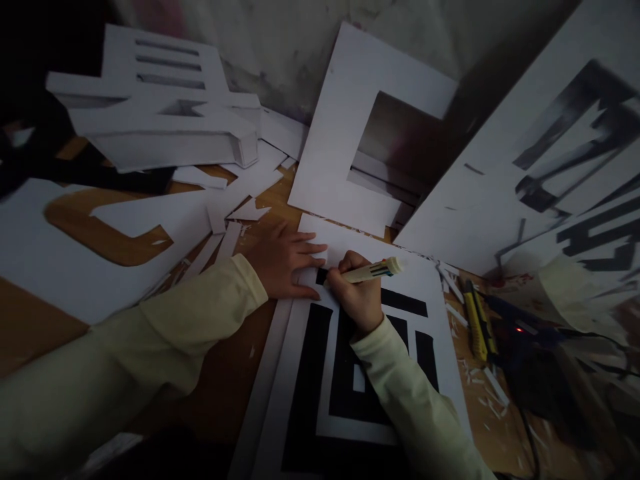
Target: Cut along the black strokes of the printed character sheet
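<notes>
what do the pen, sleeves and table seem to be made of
Pen: likely plastic, smooth, given its even cream colour.
Sleeves: cloth, matt, shown by soft folds; fibre unclear.
Table: wood or wood-look board, smooth, from its brown colour; too dim to settle.

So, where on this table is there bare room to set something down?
Bare table shows between the left sleeve and the white board, bar a small scrap, and at far left between that sleeve and the curve-cut sheet. Crowded: right of the board, with yellow cutter, glue gun and shavings, and beyond that sleeve, with paper strips.
</notes>
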Demonstrator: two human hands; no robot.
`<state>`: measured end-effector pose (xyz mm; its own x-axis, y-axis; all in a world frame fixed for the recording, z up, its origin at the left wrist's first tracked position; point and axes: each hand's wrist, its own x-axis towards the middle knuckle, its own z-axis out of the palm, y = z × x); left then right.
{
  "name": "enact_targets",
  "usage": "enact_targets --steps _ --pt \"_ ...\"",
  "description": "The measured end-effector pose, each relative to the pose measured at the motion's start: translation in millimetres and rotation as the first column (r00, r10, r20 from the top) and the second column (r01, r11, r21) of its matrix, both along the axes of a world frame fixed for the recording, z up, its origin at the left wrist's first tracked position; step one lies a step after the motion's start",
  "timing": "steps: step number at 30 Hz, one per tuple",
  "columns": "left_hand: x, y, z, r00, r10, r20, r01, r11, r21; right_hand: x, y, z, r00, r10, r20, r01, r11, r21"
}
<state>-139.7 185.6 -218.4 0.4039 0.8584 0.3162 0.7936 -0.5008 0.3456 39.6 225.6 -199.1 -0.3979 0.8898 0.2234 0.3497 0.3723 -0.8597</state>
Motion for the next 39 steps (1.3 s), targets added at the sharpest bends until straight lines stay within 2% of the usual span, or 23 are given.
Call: enact_targets --steps 9,15,25,39 --pt "0.4 0.1 0.3 1.000 0.008 0.006 -0.008 1.000 -0.004 5.2 1.9 -3.2 0.999 -0.044 0.018 0.044 0.999 -0.003" --pt "1.1 0.4 0.5 1.000 0.015 0.002 -0.015 1.000 -0.012 6.6 2.7 -1.4 0.998 -0.059 -0.021 0.058 0.997 -0.055" --pt "-0.2 -0.1 2.0 1.000 -0.025 -0.014 0.025 1.000 0.015 7.1 1.9 -2.8 0.999 0.032 0.028 -0.030 0.998 -0.046" --pt "0.1 -0.1 -3.5 0.998 -0.057 0.040 0.052 0.992 0.115 6.2 1.9 -5.4 1.000 -0.006 -0.004 0.006 0.999 -0.032"
